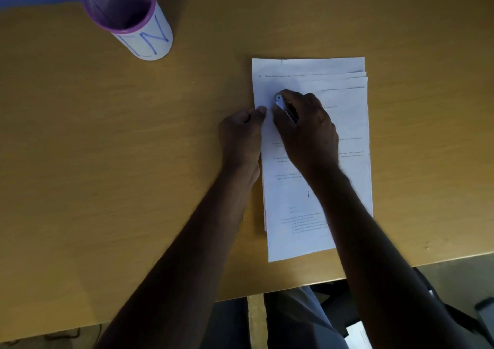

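A stack of printed white paper sheets (334,86) lies on the wooden table (133,148), slightly fanned at its far end. My right hand (307,126) rests on the upper part of the top sheet and grips a small grey-white pen-like object (280,102), whose round end pokes out past the fingers. My left hand (242,132) sits at the stack's left edge, with the thumb and curled fingers pinching that edge. Both forearms reach in from the bottom of the view.
A purple mesh pen holder (125,14) wrapped in white paper with blue letters stands at the far left. The table's near edge runs diagonally along the bottom, with trousers and a dark chair part (328,303) below it.
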Demonstrator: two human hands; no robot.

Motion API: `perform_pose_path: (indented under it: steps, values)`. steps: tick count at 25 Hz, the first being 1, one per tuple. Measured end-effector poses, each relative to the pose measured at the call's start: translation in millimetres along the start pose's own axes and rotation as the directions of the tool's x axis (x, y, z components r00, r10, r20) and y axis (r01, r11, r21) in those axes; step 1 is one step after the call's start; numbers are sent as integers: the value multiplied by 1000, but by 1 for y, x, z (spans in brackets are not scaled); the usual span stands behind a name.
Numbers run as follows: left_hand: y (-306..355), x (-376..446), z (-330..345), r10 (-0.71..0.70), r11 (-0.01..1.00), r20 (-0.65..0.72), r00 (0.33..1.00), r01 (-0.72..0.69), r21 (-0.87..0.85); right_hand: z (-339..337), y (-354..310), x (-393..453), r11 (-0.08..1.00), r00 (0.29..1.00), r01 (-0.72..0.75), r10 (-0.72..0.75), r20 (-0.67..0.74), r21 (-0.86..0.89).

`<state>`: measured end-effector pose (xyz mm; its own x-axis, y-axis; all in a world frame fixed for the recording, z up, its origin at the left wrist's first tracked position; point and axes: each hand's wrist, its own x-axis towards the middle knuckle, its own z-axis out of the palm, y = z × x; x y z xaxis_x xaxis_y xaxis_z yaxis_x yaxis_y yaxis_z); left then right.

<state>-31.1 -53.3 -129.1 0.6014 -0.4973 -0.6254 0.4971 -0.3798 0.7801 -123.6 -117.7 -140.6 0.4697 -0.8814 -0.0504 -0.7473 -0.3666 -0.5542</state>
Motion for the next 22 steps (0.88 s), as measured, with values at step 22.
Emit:
perform_pose_path:
  steps: [22]
  values:
    - [-22, 8, -29, 573, 162, 291, 766, -454, 876, -37, 3, 17, 994, 990, -39, 24, 136, 103]
